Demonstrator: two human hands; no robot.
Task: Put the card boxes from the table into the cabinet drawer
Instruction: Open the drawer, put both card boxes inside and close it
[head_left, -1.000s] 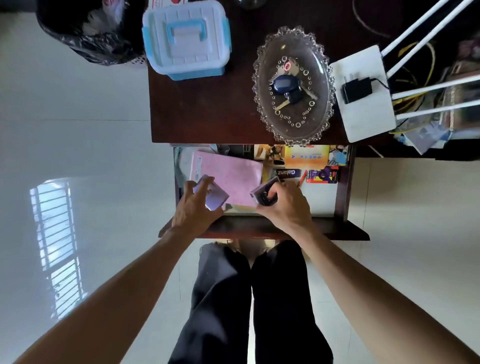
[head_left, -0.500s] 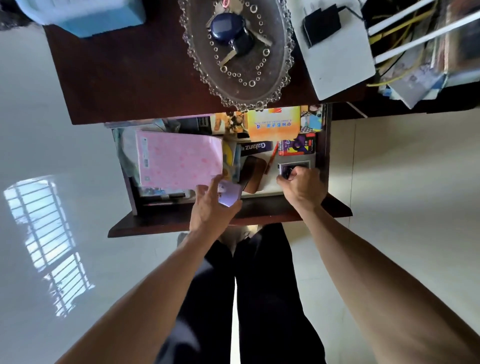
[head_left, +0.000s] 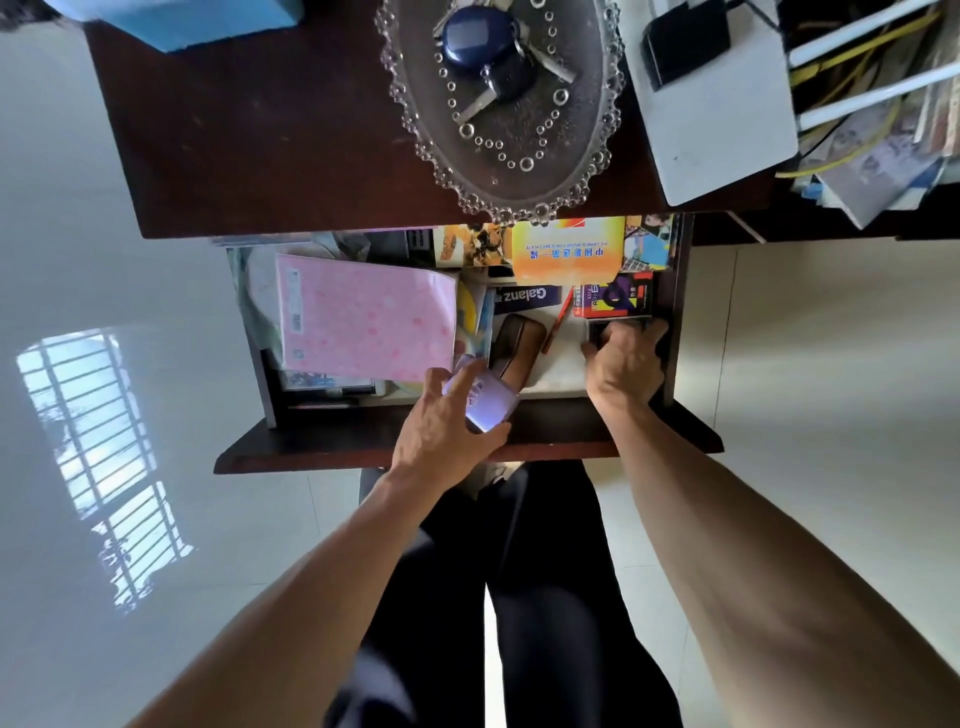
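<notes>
The cabinet drawer (head_left: 467, 447) is pulled out below the dark table (head_left: 249, 130). My left hand (head_left: 441, 431) holds a pale purple card box (head_left: 485, 402) over the drawer's front edge, near the middle. My right hand (head_left: 626, 364) rests on a dark card box (head_left: 605, 330) that lies on the drawer floor in the right front corner, just below a red and purple box (head_left: 615, 299). My fingers cover most of the dark box.
The drawer holds a pink folder (head_left: 363, 322) at left, a brown case (head_left: 514, 348), a red pen (head_left: 558, 319), an orange booklet (head_left: 569, 249) and papers. On the table stand a glass dish (head_left: 441, 156) with keys, a white board (head_left: 717, 130) and a blue bin (head_left: 171, 21).
My right hand has carried the dark box from the drawer's middle to its right front corner and set it down. The left hand with the purple box has shifted right along the front edge.
</notes>
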